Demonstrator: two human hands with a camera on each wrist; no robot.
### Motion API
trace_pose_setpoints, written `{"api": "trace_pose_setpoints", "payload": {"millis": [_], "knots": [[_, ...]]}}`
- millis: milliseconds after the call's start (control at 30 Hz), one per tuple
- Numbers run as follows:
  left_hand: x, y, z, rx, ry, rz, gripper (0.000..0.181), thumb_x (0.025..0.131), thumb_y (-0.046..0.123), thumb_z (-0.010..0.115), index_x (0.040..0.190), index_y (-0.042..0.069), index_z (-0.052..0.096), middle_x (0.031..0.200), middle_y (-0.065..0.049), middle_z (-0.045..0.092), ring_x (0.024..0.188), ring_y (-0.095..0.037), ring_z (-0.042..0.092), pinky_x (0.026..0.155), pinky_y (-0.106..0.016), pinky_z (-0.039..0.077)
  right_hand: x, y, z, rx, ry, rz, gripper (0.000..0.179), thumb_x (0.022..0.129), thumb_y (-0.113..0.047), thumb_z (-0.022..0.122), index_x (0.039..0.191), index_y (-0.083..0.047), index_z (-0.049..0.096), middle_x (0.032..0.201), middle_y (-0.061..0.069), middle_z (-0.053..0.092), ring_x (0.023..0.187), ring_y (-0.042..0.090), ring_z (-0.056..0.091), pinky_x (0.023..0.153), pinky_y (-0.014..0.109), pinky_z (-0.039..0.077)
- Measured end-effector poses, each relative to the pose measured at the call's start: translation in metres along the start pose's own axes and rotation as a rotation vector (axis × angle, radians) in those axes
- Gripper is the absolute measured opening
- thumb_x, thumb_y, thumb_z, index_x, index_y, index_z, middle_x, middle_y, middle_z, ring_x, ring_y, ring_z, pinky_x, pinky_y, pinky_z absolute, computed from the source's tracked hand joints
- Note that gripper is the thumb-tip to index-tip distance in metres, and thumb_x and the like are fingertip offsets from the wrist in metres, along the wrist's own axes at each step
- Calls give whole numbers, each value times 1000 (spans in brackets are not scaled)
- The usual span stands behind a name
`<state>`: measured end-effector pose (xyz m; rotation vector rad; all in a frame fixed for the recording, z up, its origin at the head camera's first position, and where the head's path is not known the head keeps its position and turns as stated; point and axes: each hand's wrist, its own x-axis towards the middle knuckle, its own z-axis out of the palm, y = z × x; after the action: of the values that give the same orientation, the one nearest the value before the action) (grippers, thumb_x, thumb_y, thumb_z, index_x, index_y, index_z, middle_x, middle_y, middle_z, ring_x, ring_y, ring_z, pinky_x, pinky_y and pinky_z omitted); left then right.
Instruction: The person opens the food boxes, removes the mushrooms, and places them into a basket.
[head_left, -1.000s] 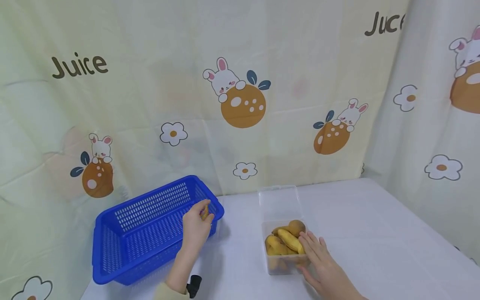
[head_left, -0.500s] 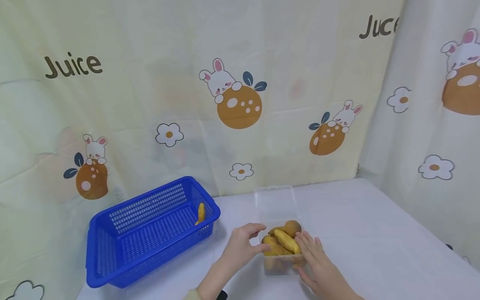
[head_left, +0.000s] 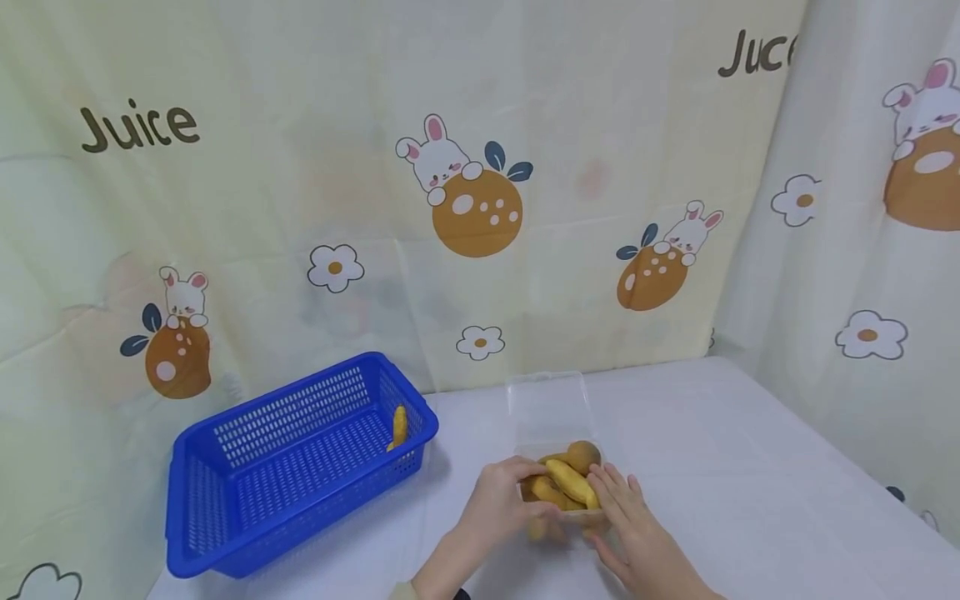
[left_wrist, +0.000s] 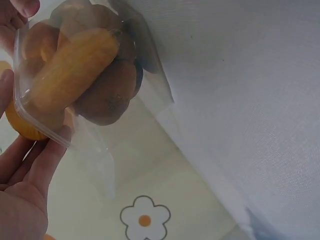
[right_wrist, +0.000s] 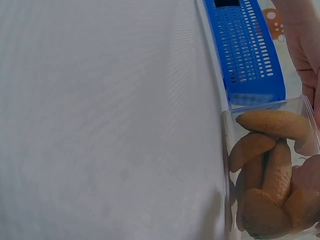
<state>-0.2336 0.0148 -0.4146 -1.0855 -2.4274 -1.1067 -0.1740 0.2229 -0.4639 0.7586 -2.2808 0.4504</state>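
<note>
A clear plastic box (head_left: 582, 514), its lid (head_left: 551, 406) standing up behind it, holds several fruits. On top lie a yellow banana (head_left: 572, 485) and a round brown fruit (head_left: 583, 456). My left hand (head_left: 498, 504) reaches over the box's left side, thumb and fingers spread about a yellow-orange fruit (head_left: 550, 492); whether they grip it I cannot tell. In the left wrist view, fingers (left_wrist: 42, 167) reach the box rim near a yellow fruit (left_wrist: 22, 124). My right hand (head_left: 637, 533) rests against the box's right side with its fingers straight, touching the banana's near end.
A blue perforated basket (head_left: 300, 500) stands to the left on the white table (head_left: 720, 475). A yellow banana (head_left: 400, 425) leans at its right end. A printed curtain (head_left: 570, 275) hangs behind the table.
My left hand let go of the banana in the blue basket, then moved right to the clear box and in over the fruits. The right hand has stayed at the box.
</note>
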Motion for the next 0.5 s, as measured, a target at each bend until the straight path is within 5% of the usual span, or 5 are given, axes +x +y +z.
{"api": "trace_pose_setpoints", "payload": {"millis": [500], "knots": [[3,-1,3,-74,42,-75,37,66,17,83,96,0,70,94,-4,69,86,-10,63,72,-18,51,1,3,0,-2,1,-10,69,97,-46,31,131,14,38,136,26,39,134,32,22,111,34,3]]}}
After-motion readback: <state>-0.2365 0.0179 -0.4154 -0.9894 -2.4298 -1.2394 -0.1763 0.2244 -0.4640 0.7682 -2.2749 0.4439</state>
